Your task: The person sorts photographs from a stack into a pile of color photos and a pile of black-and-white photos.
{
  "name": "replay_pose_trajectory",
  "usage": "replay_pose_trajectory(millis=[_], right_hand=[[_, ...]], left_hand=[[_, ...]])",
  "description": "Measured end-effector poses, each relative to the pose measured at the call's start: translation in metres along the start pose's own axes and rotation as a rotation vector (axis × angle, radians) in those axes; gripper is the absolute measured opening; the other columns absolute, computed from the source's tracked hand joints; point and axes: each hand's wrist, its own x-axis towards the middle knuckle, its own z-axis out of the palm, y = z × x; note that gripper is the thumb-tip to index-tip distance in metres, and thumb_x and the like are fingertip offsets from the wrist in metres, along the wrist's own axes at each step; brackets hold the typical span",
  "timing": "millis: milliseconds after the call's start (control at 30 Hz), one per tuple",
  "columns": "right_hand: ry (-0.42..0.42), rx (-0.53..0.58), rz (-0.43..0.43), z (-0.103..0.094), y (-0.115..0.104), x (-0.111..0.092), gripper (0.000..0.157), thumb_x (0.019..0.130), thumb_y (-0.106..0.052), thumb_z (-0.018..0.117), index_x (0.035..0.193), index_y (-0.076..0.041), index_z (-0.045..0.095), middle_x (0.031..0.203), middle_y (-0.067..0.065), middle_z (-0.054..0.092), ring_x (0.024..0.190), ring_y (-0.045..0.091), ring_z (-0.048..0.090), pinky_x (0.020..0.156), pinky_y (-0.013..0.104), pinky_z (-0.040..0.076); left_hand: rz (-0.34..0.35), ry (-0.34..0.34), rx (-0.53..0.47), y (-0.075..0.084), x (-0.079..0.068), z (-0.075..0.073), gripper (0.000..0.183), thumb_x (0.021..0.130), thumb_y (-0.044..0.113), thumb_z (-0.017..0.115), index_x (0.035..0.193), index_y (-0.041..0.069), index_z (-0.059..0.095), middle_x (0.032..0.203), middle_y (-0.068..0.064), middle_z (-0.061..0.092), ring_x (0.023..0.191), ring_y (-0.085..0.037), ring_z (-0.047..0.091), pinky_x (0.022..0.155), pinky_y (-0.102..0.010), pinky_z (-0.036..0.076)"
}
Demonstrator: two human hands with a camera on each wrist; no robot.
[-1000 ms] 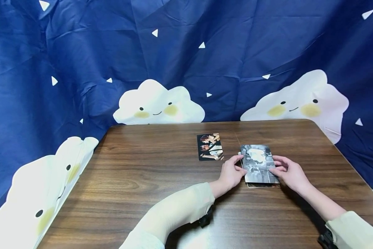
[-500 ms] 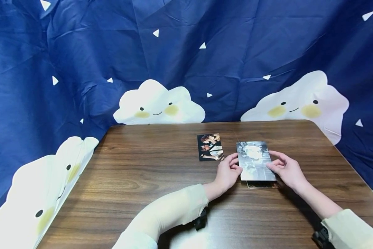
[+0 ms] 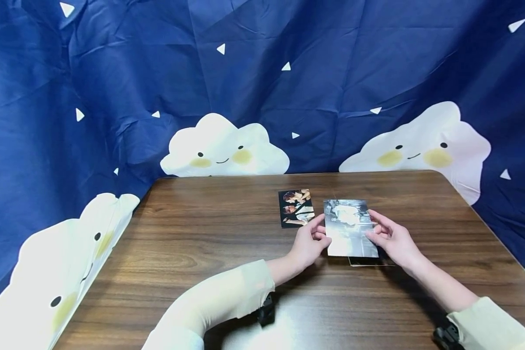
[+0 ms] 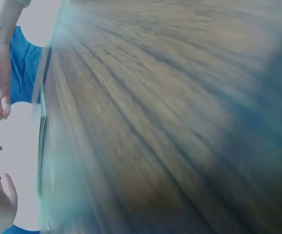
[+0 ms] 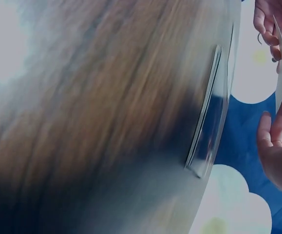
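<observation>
A black-and-white photo card point(image 3: 350, 233) is pinched at its left edge by my left hand point(image 3: 308, 245) and at its right edge by my right hand point(image 3: 395, 243). Both wrist views show it nearly edge-on, raised clear of the table, with a hand at each side. Below it lies a small stack of photo cards point(image 5: 206, 112), mostly covered by the held card in the head view, only its near edge showing. A dark colour photo card point(image 3: 295, 209) picturing two people lies flat beyond my left fingertips.
Everything rests on a brown wood-grain table point(image 3: 201, 209) with rounded far corners. Behind and to the left hangs a blue curtain point(image 3: 253, 63) printed with white clouds and small triangles.
Both hands have moved left with the black-and-white photo card, lifting it off the stack. More of the stack's near edge now shows. The colour card has stayed where it was.
</observation>
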Motion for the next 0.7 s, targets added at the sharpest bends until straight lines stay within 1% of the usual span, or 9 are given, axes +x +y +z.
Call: replay_pose_trajectory(millis=[100, 233, 267, 367, 400, 467, 500, 600, 700], right_hand=[[-0.041, 0.061, -0.018, 0.005, -0.002, 0.000, 0.061, 0.089, 0.009, 0.062, 0.141, 0.017, 0.031, 0.072, -0.005, 0.056, 0.066, 0.000, 0.052, 0.063, 0.012, 0.042], [-0.110, 0.115, -0.032, 0.014, -0.004, 0.000, 0.066, 0.089, 0.010, 0.062, 0.143, 0.017, 0.026, 0.071, -0.004, 0.055, 0.062, 0.002, 0.052, 0.062, 0.015, 0.043], [-0.126, 0.123, -0.031, 0.016, -0.005, 0.001, 0.067, 0.089, 0.009, 0.062, 0.144, 0.016, 0.025, 0.071, -0.004, 0.055, 0.060, 0.003, 0.052, 0.061, 0.016, 0.044], [-0.167, 0.137, -0.037, 0.024, -0.006, 0.001, 0.068, 0.089, 0.009, 0.062, 0.144, 0.016, 0.024, 0.071, -0.003, 0.056, 0.059, 0.004, 0.054, 0.058, 0.019, 0.047], [-0.176, 0.139, -0.036, 0.027, -0.006, 0.001, 0.068, 0.089, 0.009, 0.062, 0.144, 0.016, 0.024, 0.072, -0.002, 0.056, 0.060, 0.004, 0.055, 0.058, 0.020, 0.048], [-0.194, 0.143, -0.035, 0.034, -0.007, 0.002, 0.068, 0.088, 0.009, 0.063, 0.144, 0.016, 0.024, 0.072, 0.000, 0.056, 0.060, 0.005, 0.056, 0.057, 0.021, 0.049], [-0.203, 0.146, -0.031, 0.037, -0.008, 0.002, 0.068, 0.088, 0.010, 0.063, 0.144, 0.016, 0.024, 0.072, 0.000, 0.056, 0.060, 0.005, 0.056, 0.057, 0.022, 0.050], [-0.223, 0.149, 0.000, 0.046, -0.010, 0.003, 0.069, 0.088, 0.010, 0.063, 0.144, 0.015, 0.023, 0.073, 0.003, 0.056, 0.059, 0.007, 0.055, 0.056, 0.023, 0.049], [-0.241, 0.153, 0.020, 0.055, -0.011, 0.002, 0.070, 0.087, 0.011, 0.063, 0.145, 0.015, 0.022, 0.074, 0.006, 0.056, 0.058, 0.008, 0.054, 0.055, 0.024, 0.049]], left_hand=[[-0.010, -0.016, -0.010, 0.001, -0.004, -0.010, 0.066, 0.077, -0.019, 0.063, 0.139, -0.005, 0.046, 0.087, -0.007, 0.063, 0.070, -0.002, 0.054, 0.068, -0.013, 0.048], [0.010, -0.033, -0.009, 0.002, -0.011, -0.024, 0.066, 0.077, -0.019, 0.064, 0.140, -0.006, 0.045, 0.090, -0.016, 0.065, 0.072, -0.009, 0.056, 0.067, -0.013, 0.047], [0.011, -0.042, -0.005, 0.003, -0.013, -0.028, 0.066, 0.078, -0.019, 0.063, 0.140, -0.008, 0.044, 0.091, -0.020, 0.065, 0.074, -0.012, 0.058, 0.066, -0.013, 0.047], [0.018, -0.063, 0.012, 0.017, -0.024, -0.040, 0.065, 0.078, -0.020, 0.062, 0.139, -0.012, 0.041, 0.093, -0.029, 0.063, 0.076, -0.022, 0.059, 0.065, -0.012, 0.045], [0.010, -0.068, 0.018, 0.016, -0.025, -0.043, 0.065, 0.078, -0.020, 0.062, 0.139, -0.013, 0.041, 0.093, -0.029, 0.063, 0.077, -0.024, 0.060, 0.064, -0.012, 0.045], [0.002, -0.073, 0.023, 0.015, -0.029, -0.050, 0.066, 0.078, -0.020, 0.062, 0.140, -0.012, 0.040, 0.092, -0.027, 0.063, 0.077, -0.022, 0.059, 0.063, -0.012, 0.045], [0.000, -0.073, 0.030, 0.013, -0.031, -0.053, 0.067, 0.078, -0.019, 0.063, 0.140, -0.010, 0.041, 0.091, -0.025, 0.063, 0.076, -0.019, 0.059, 0.063, -0.012, 0.045], [-0.010, -0.074, 0.050, -0.002, -0.031, -0.062, 0.071, 0.077, -0.017, 0.066, 0.142, -0.007, 0.040, 0.089, -0.018, 0.064, 0.073, -0.011, 0.057, 0.063, -0.014, 0.046], [-0.009, -0.087, 0.075, -0.006, -0.037, -0.072, 0.073, 0.076, -0.017, 0.068, 0.143, -0.007, 0.039, 0.088, -0.019, 0.064, 0.071, -0.009, 0.057, 0.065, -0.015, 0.048]])
